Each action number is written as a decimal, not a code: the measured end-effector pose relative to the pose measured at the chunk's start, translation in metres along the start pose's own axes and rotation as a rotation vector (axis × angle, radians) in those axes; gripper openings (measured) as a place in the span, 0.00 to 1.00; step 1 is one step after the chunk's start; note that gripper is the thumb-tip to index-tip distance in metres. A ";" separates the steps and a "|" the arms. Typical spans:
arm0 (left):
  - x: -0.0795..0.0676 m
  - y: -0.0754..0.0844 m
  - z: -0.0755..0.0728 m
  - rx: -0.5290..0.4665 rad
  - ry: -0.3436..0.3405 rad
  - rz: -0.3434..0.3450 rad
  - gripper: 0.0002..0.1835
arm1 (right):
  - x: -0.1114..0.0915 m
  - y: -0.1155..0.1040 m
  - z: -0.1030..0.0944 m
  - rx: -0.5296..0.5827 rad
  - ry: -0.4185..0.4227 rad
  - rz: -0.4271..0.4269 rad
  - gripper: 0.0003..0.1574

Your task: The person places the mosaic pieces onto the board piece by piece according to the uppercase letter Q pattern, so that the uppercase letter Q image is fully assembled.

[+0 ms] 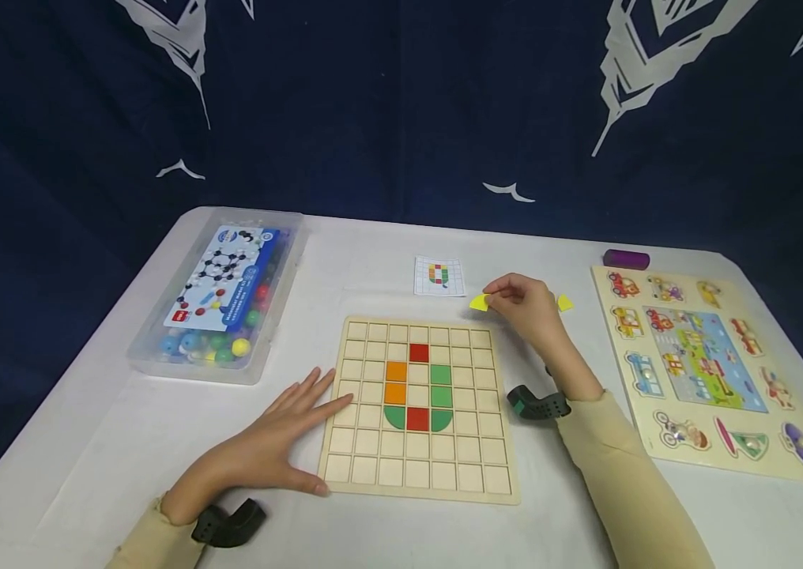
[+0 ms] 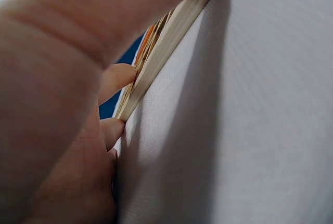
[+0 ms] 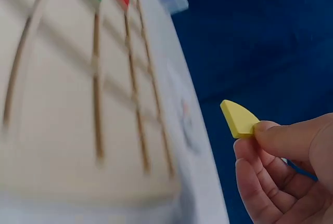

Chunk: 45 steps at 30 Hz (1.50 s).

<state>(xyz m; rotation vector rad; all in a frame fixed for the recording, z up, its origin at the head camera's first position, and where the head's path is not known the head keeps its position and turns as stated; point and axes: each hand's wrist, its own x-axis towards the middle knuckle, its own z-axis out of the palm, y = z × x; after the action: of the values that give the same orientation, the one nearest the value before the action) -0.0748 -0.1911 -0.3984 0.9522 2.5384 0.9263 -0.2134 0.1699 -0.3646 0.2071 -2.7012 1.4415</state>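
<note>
Between thumb and fingers my right hand (image 1: 525,307) pinches a yellow quarter-round tile (image 3: 239,120), held above the table beyond the board's upper right corner. A wooden grid board (image 1: 418,474) lies flat in front of me. Set in its squares are red tiles (image 1: 419,353), orange tiles (image 1: 396,371), green square tiles (image 1: 440,374) and green quarter-round tiles (image 1: 394,416). My left hand (image 1: 269,438) spreads its fingers along the board's left edge, touching it. Close behind the right hand a second yellow piece (image 1: 564,303) lies on the table. A small pattern card (image 1: 439,288) lies beyond the board.
At the left stands a clear plastic case (image 1: 259,367) with colored balls and a printed label. A wooden picture puzzle (image 1: 615,316) lies at the right, with a purple cylinder (image 1: 626,259) behind it. A dark blue curtain (image 1: 401,103) hangs behind the white table (image 1: 124,458).
</note>
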 end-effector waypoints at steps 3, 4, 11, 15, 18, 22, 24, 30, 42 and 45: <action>0.000 0.001 0.000 -0.001 -0.001 -0.004 0.57 | 0.000 -0.016 0.008 0.066 -0.042 -0.005 0.06; 0.000 0.001 0.000 -0.002 -0.002 -0.005 0.57 | 0.000 -0.020 0.012 0.083 -0.057 -0.005 0.06; 0.000 0.001 -0.001 0.000 -0.008 -0.009 0.57 | -0.007 -0.038 0.046 0.147 -0.193 -0.023 0.04; 0.001 0.001 -0.001 -0.003 -0.012 -0.014 0.57 | -0.011 -0.038 0.063 0.165 -0.277 -0.038 0.05; 0.001 0.001 -0.001 -0.003 -0.013 -0.013 0.57 | -0.013 -0.038 0.071 0.138 -0.297 -0.060 0.04; 0.001 0.001 -0.001 0.000 -0.013 -0.008 0.57 | -0.015 -0.037 0.078 0.078 -0.302 -0.079 0.03; 0.000 0.000 -0.001 0.001 -0.012 -0.006 0.57 | -0.016 -0.037 0.080 0.053 -0.305 -0.085 0.03; 0.000 0.000 -0.001 -0.002 -0.010 -0.006 0.58 | -0.016 -0.035 0.084 0.001 -0.313 -0.124 0.03; 0.001 -0.001 -0.001 0.013 -0.009 -0.001 0.58 | -0.017 -0.037 0.081 -0.084 -0.343 -0.217 0.03; 0.001 -0.001 -0.001 0.012 -0.011 -0.003 0.58 | -0.016 -0.039 0.079 -0.101 -0.343 -0.227 0.03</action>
<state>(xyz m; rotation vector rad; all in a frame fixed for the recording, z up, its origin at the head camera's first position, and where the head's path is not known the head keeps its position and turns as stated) -0.0760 -0.1913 -0.3984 0.9538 2.5382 0.9036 -0.1914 0.0842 -0.3792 0.7937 -2.8786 1.3023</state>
